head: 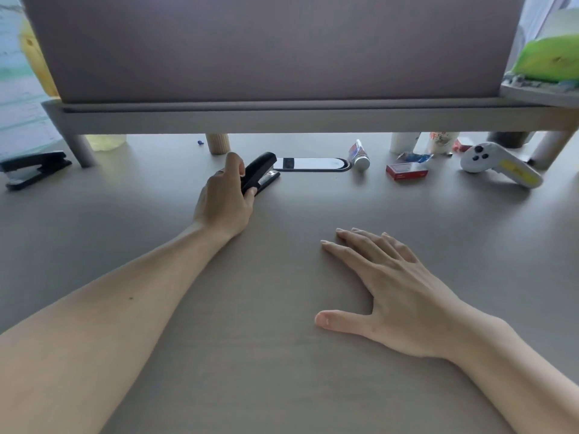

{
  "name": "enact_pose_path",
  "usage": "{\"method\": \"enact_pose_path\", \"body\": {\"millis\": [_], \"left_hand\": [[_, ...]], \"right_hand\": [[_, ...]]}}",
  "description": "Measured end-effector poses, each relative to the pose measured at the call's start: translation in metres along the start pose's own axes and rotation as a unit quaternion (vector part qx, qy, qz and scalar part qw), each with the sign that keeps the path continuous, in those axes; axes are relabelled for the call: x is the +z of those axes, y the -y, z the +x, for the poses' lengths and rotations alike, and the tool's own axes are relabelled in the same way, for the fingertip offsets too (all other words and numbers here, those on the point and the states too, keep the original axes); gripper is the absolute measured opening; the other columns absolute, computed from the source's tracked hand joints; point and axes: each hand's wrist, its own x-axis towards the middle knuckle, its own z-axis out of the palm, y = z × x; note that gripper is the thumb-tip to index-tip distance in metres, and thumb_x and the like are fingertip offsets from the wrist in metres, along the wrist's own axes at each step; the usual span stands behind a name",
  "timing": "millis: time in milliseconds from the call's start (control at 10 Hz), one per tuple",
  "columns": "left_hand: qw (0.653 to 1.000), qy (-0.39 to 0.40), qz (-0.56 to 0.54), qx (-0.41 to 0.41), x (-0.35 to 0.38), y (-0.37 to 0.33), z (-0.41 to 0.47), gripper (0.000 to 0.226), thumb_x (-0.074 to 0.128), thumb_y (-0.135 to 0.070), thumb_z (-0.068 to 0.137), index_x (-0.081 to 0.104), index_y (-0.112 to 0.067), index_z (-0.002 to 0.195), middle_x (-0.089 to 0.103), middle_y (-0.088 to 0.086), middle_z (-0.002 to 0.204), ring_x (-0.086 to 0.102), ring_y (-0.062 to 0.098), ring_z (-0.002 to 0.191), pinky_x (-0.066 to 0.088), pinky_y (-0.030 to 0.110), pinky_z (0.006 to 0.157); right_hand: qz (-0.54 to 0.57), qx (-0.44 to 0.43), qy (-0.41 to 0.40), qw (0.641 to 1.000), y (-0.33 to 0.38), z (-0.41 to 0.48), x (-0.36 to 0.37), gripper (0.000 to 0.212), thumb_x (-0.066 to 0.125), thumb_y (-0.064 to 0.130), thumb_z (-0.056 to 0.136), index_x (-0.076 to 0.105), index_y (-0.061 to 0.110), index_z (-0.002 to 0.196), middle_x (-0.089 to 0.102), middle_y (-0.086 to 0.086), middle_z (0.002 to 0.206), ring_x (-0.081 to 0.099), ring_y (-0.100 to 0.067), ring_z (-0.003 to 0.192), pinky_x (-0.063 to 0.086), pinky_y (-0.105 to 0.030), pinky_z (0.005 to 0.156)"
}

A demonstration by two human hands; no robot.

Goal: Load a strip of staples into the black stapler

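Observation:
A small black stapler [261, 170] lies on the grey desk [282, 386] at the back centre, its nose pointing up and right. My left hand [224, 200] is stretched out and closed around the stapler's rear end, thumb and fingers wrapped on it. My right hand [385, 286] lies flat on the desk, palm down, fingers spread, holding nothing. A red staple box [406, 172] sits to the right of the stapler, with blue wrapping behind it. No loose staple strip is visible.
A monitor riser [282, 119] with round legs spans the back. Beneath it are a desk cable cover [313, 164], a small tube [359, 155] and cups. A larger black stapler [34, 167] lies at far left, a white controller [498, 166] at right.

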Motion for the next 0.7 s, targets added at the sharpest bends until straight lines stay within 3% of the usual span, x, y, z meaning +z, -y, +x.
{"method": "enact_pose_path", "body": {"millis": [400,500,600,700], "left_hand": [[1.000,-0.010,0.004,0.001,0.004,-0.002,0.002,0.030,0.063,-0.020,0.098,0.043,-0.009,0.118,0.066,0.018,0.110,0.052,0.033,0.084,0.038,0.037,0.072],[1.000,-0.008,0.000,-0.002,0.004,-0.003,-0.001,0.035,0.064,-0.023,0.097,0.043,-0.008,0.121,0.064,0.017,0.119,0.059,0.037,0.098,0.041,0.038,0.077],[1.000,-0.020,0.014,0.006,-0.002,-0.006,-0.010,0.048,0.066,-0.028,0.094,0.043,-0.009,0.132,0.058,0.015,0.134,0.054,0.038,0.123,0.044,0.045,0.096],[0.992,-0.041,0.059,0.107,-0.016,-0.014,-0.037,0.054,0.070,-0.026,0.090,0.048,-0.012,0.138,0.058,0.011,0.139,0.050,0.035,0.128,0.037,0.042,0.104]], "right_hand": [[0.006,-0.004,-0.006,1.000,0.000,0.000,0.000,0.122,0.010,0.108,0.057,0.008,0.049,0.165,0.001,0.024,0.174,-0.009,0.002,0.160,-0.005,-0.036,0.132],[0.010,-0.009,-0.009,1.000,0.000,0.000,-0.001,0.122,0.013,0.107,0.059,0.011,0.048,0.165,0.004,0.023,0.175,-0.007,0.001,0.160,-0.004,-0.036,0.133],[0.005,-0.005,-0.005,1.000,0.000,-0.001,-0.003,0.122,0.014,0.107,0.059,0.012,0.047,0.165,0.005,0.022,0.175,-0.006,0.000,0.161,-0.004,-0.037,0.133],[0.011,-0.008,-0.005,1.000,0.004,-0.004,-0.005,0.123,0.013,0.106,0.060,0.013,0.044,0.166,0.006,0.020,0.176,-0.006,-0.001,0.161,-0.003,-0.038,0.133]]}}
